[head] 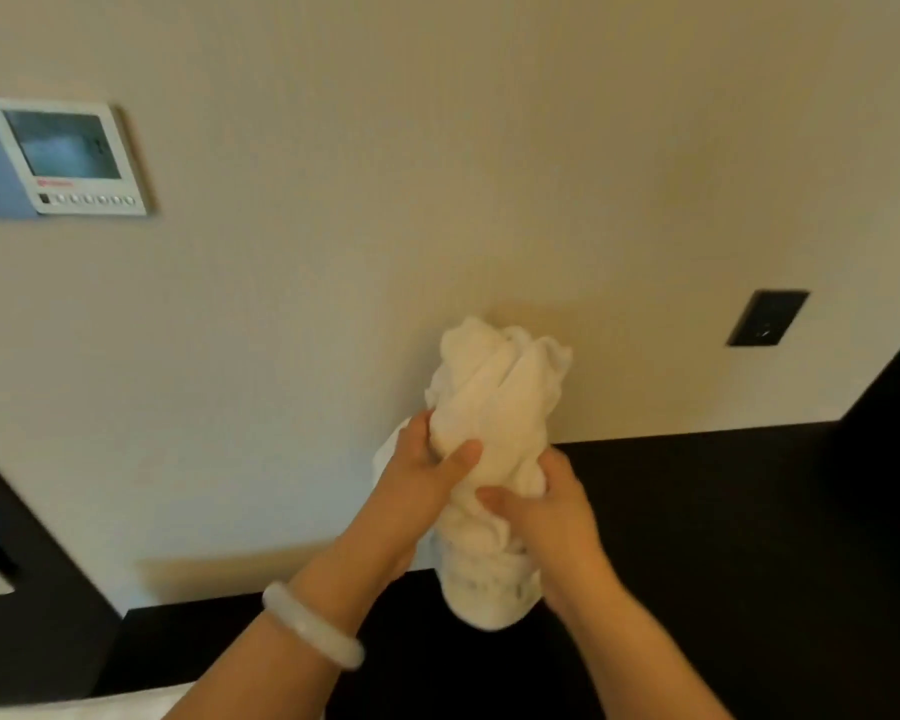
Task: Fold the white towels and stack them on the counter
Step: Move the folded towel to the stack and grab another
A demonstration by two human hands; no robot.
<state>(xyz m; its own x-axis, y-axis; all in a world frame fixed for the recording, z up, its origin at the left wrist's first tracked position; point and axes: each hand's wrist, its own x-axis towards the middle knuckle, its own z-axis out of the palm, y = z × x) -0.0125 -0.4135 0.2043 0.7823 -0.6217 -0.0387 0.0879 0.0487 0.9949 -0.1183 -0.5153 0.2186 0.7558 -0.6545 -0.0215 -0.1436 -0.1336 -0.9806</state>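
Both hands busy: left hand & right hand clench a bunched towel, held in air over the back edge of the counter. Best move imo: find two corners, shake flat before folding.

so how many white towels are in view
1: the white towel, bunched, gripped by the left hand and right hand. A white edge behind the left hand may be another.

A bunched, crumpled white terry-cloth towel is held upright in mid-air before the wall, its lower end hanging loose.
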